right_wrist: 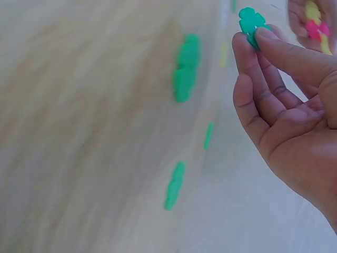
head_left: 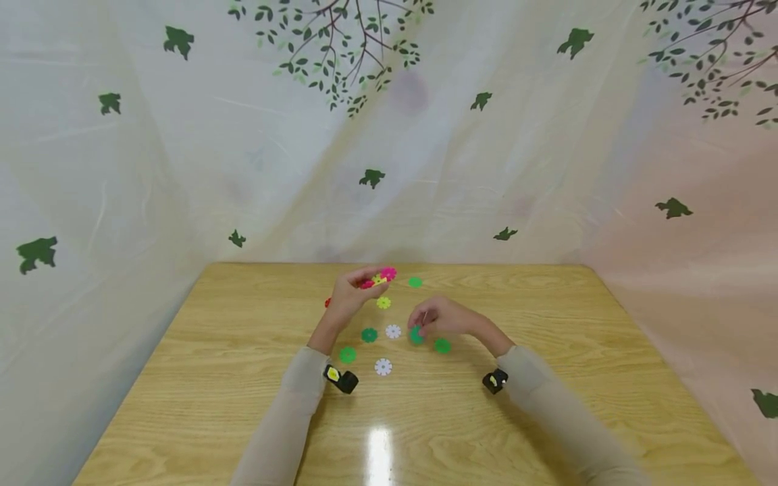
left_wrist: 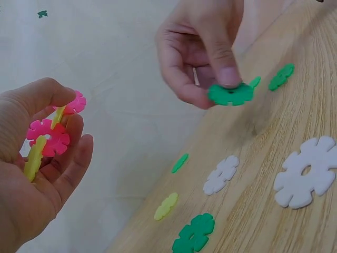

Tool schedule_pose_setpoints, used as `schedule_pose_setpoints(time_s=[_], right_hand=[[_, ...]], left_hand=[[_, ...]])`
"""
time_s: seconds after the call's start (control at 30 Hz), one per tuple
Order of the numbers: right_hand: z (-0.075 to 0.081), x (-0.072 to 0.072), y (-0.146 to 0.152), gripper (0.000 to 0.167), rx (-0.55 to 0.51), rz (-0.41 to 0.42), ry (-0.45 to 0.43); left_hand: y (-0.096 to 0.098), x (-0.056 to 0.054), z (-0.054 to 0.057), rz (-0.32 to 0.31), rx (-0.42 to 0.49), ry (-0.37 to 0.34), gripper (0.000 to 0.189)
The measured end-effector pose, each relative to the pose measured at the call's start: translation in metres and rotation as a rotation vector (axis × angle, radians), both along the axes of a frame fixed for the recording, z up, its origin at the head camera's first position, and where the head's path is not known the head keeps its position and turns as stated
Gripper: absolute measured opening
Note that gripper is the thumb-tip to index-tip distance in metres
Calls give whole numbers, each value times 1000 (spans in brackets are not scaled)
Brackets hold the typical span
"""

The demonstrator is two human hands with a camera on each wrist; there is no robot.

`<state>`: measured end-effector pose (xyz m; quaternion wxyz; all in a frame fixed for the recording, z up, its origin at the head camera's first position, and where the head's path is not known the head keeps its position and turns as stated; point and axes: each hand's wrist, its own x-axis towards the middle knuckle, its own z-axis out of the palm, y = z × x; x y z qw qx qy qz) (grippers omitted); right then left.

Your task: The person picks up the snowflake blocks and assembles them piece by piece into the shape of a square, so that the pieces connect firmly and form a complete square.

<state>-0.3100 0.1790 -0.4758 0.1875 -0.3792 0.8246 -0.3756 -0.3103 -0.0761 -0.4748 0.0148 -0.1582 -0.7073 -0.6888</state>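
My left hand (head_left: 349,295) grips a short chain of pink and yellow notched flower discs (left_wrist: 59,141), slotted into one another at angles. Its thumb and fingers curl round the chain. In my right hand (head_left: 448,316), thumb and fingertips pinch a single green flower disc (left_wrist: 230,97) by its edge, raised over the table. The right wrist view shows this green disc (right_wrist: 249,22) upright between thumb and index finger. The two hands are apart, the left one farther back on the table.
Loose flower discs lie around the hands on the wooden table (head_left: 243,405): two white discs, one a white disc (head_left: 383,366) at the front, several green ones such as a green disc (head_left: 442,345), a yellow disc (head_left: 383,303) and a partly hidden red disc (head_left: 327,303). A printed curtain (head_left: 425,202) hangs behind.
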Motion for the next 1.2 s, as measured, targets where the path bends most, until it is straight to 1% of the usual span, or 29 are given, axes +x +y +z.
schedule_pose_setpoints(time_s=[0.1, 0.2, 0.3, 0.4, 0.57, 0.67, 0.9, 0.97, 1.1, 1.2], right_hand=[[8, -6, -2, 18, -25, -29, 3], [19, -8, -4, 22, -37, -74, -18], [29, -11, -4, 22, -64, -130, -33], [39, -12, -6, 22, -126, -201, -53], [48, -16, -10, 20, -241, -284, -23], [51, -18, -12, 19, -307, -323, -4], [50, -20, -20, 21, -492, -433, -33], [49, -19, -22, 22, -522, -467, -29], [46, -19, -26, 23, -545, -528, -19], [41, -19, -28, 25, -566, -564, -22]], left_hand=[[0, -1, -1, 6, -20, 3, 35], [0, -1, -2, 15, -36, 4, 34], [0, -1, -2, 15, -38, 1, 35], [0, -1, -2, 9, -26, -9, 36], [0, -2, -3, 20, -34, -2, 35], [0, -3, -5, 31, -46, 0, 34], [2, -2, -4, 28, -49, 20, 34], [2, -2, -4, 30, -54, 29, 34], [3, -2, -4, 44, -53, 30, 33], [3, -2, -5, 47, -35, 22, 33]])
